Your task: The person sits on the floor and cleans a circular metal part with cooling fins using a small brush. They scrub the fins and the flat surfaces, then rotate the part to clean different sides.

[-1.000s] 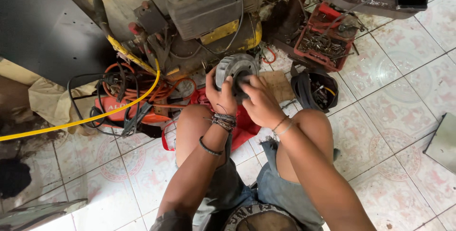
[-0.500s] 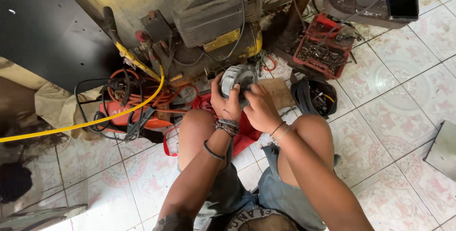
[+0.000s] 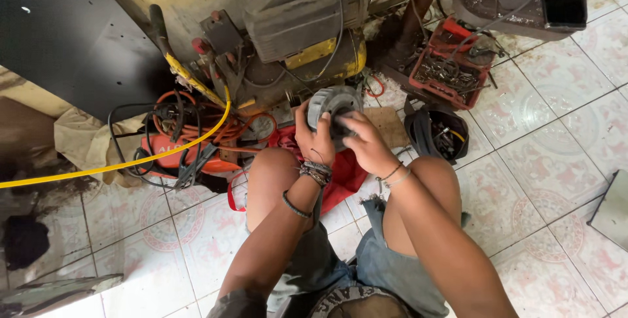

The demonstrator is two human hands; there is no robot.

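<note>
One camera only, worn on the person's head and tilted steeply down, almost straight over the lap. It looks forward past the bent knees to the tiled floor and the machine at the top edge (fairly near, within arm's reach). No second view shares the scene.

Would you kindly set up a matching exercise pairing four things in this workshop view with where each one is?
Things:
1. round grey metal part
2. red parts tray
3. yellow hose
4. red cloth

Places:
A. running off to the picture's left edge
B. on the floor between the knees
C. held in the left hand and right hand
D. on the tiles, upper right

Pairs: 1-C, 2-D, 3-A, 4-B
</note>
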